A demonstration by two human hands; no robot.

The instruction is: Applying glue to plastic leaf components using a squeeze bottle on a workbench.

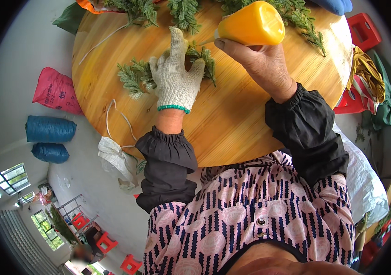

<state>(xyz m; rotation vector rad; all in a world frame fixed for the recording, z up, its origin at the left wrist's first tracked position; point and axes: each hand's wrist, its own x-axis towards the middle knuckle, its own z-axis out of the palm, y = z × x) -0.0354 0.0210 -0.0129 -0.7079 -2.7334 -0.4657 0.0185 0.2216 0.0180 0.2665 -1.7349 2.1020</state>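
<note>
My left hand [176, 80], in a white knitted glove with a green cuff edge, lies over a green artificial pine sprig [135, 79] on the round wooden table [232, 119]. Its index finger points away from me while the thumb sits apart. The sprig shows on both sides of the glove; its middle is hidden under the palm. Bare, my right hand [264, 66] grips a yellow squeeze bottle [256, 25]. The bottle is tilted on its side, with its thin nozzle pointing left, close to the sprig beside the gloved fingers.
More pine sprigs [184, 13] lie along the table's far edge, near a blue object [335, 5]. White cords rest at the left. Red stools [364, 31], a pink sack [57, 90] and blue bundles [51, 129] stand around the table. A white plastic bag [115, 158] hangs at the near left edge.
</note>
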